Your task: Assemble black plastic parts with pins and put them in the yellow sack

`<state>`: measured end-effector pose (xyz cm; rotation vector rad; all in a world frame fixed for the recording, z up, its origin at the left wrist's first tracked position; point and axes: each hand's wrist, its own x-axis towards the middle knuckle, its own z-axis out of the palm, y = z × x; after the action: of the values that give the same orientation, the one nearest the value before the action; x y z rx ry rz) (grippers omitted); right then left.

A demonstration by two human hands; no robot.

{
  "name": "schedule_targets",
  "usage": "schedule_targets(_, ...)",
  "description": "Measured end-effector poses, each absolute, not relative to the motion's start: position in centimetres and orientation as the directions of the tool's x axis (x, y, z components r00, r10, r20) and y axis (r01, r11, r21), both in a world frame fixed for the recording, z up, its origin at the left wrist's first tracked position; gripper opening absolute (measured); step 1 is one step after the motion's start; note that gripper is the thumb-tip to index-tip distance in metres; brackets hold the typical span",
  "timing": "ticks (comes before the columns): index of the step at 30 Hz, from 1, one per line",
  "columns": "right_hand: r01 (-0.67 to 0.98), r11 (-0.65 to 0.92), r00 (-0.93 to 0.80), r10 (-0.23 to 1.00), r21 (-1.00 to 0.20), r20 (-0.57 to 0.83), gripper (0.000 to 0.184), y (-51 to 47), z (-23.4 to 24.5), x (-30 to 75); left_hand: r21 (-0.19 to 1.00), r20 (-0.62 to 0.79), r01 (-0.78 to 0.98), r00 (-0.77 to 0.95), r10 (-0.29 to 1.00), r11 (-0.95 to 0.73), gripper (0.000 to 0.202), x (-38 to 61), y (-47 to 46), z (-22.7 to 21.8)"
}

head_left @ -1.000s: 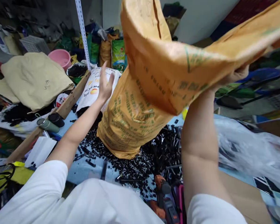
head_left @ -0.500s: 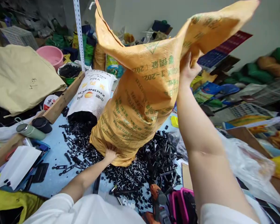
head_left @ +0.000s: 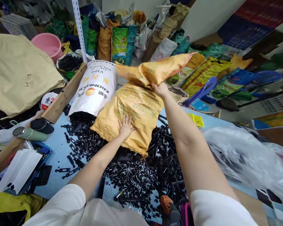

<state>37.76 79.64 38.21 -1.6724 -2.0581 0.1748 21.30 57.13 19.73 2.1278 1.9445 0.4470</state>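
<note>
An orange woven sack with green print lies on its side on a heap of small black parts. My left hand rests flat on the sack's lower half, fingers spread. Farther back, my right hand is closed on the sack's folded upper end, which sticks out to the right. Beside the orange sack, to its left, lies a white sack with black parts spilling from its mouth.
A wooden beam borders the blue table on the left, with a green flask and papers near it. Clear plastic sheeting lies at right. An orange tool sits near me. Sacks and a pink basin crowd the back.
The orange sack, held upright and high before, has been lowered onto its side. My left hand moved from its bottom edge to lie flat on top; my right hand came down with the upper end.
</note>
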Motion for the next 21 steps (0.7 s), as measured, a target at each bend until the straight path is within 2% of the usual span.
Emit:
schedule_targets(3,0.856,0.193,-0.193,0.980,-0.480,0.050,0.052,80.0,32.7,36.9,0.352,0.036,0.927,0.126,0.991,-0.131,0.076,21.3,60.8,19.4)
schedule_targets(7,0.861,0.198,-0.298,0.943,-0.469,-0.149,0.043,77.4,26.2,33.9,0.374,-0.044,0.909,0.214,0.976,-0.183,0.071,21.5,62.3,19.0)
schedule_targets(9,0.868,0.200,-0.280,0.953,-0.455,-0.115,0.040,74.9,23.9,32.8,0.434,0.021,0.873,0.237,0.971,-0.222,0.066,20.3,61.4,18.9)
schedule_targets(12,0.869,0.210,-0.185,0.978,-0.449,0.099,0.043,70.6,21.9,31.4,0.505,0.264,0.824,0.136,0.955,-0.257,0.055,14.2,58.4,18.8)
schedule_targets(13,0.860,0.232,-0.173,0.970,-0.454,0.168,0.044,69.1,21.6,30.5,0.517,0.326,0.835,0.011,0.945,-0.188,0.053,11.0,57.2,18.7)
schedule_targets(14,0.843,0.272,-0.191,0.958,-0.464,0.215,0.044,67.5,21.3,29.4,0.527,0.357,0.848,-0.170,0.919,-0.048,0.054,7.4,56.1,18.6)
schedule_targets(16,0.787,0.380,-0.308,0.925,-0.486,0.224,0.044,64.6,21.0,25.6,0.526,0.333,0.787,-0.540,0.773,0.323,0.062,-0.2,54.5,18.3)
schedule_targets(17,0.764,0.419,-0.369,0.908,-0.491,0.201,0.045,63.4,20.8,23.1,0.502,0.290,0.720,-0.663,0.690,0.480,0.068,-3.9,54.2,18.2)
schedule_targets(18,0.758,0.436,-0.414,0.896,-0.484,0.159,0.047,62.3,20.6,20.2,0.458,0.240,0.658,-0.738,0.630,0.597,0.074,-7.3,54.3,18.1)
schedule_targets(21,0.860,0.352,-0.385,0.923,-0.369,-0.019,0.065,60.8,19.8,11.0,0.274,0.040,0.681,-0.713,0.700,0.679,0.075,-14.8,56.3,18.1)
